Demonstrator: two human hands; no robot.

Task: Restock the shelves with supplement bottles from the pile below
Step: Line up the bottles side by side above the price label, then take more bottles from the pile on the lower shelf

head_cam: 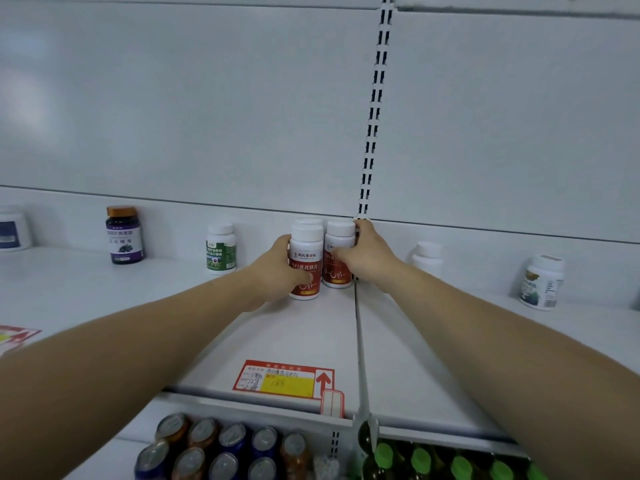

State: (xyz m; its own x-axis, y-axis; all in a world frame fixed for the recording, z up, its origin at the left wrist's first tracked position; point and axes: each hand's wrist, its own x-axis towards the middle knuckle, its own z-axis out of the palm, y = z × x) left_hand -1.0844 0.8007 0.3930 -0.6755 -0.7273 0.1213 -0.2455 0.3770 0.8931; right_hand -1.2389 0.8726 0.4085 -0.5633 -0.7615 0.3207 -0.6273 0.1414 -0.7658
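Two white supplement bottles with red labels and white caps stand upright, side by side and touching, at the back of a white shelf [304, 327]. The left red-label bottle [305, 263] sits slightly nearer the viewer; the right red-label bottle [337, 254] stands just beside it. A third white cap [309, 222] shows behind them.

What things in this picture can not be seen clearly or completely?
All in the head view:
- The third red-label bottle: only its cap shows behind the front red-label bottle.
- The right hand covers part of the label on the second red-label bottle; its fingers wrap out of sight.
- The white jar is cut by the left edge and blurred.
- The price tag handwriting is too small.
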